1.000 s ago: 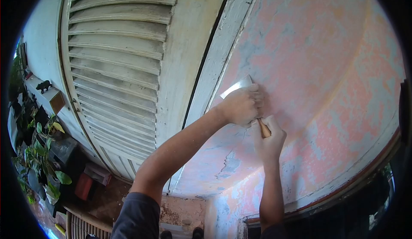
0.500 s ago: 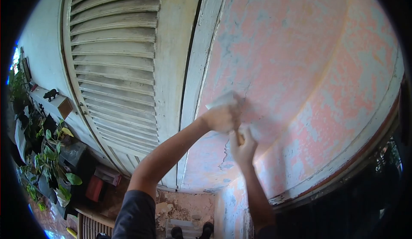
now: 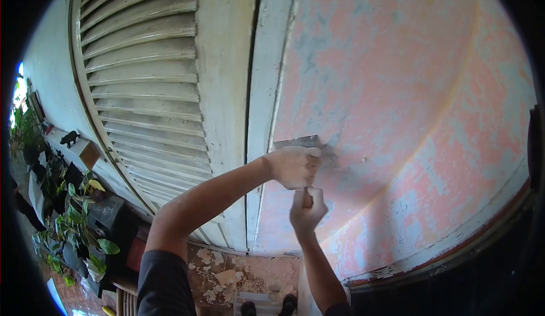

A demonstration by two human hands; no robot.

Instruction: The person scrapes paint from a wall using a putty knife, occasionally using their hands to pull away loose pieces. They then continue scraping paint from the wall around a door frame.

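Note:
A metal scraper blade (image 3: 296, 142) lies flat against the peeling pink wall (image 3: 397, 89), next to the white door frame (image 3: 272, 77). My left hand (image 3: 293, 166) presses on the blade from just below its edge. My right hand (image 3: 306, 210) grips the scraper's wooden handle (image 3: 307, 198) right beneath the left hand. Both forearms reach up from the bottom of the view.
A white louvred shutter door (image 3: 142, 77) stands to the left of the wall. Paint flakes litter the floor (image 3: 227, 270) below. Potted plants (image 3: 74, 231) and a shelf with a small animal figure (image 3: 71, 138) sit at far left. A dark opening lies at lower right.
Both hands and the scraper have moved down and to the left along the wall, towards the door frame. More paint flakes show on the floor.

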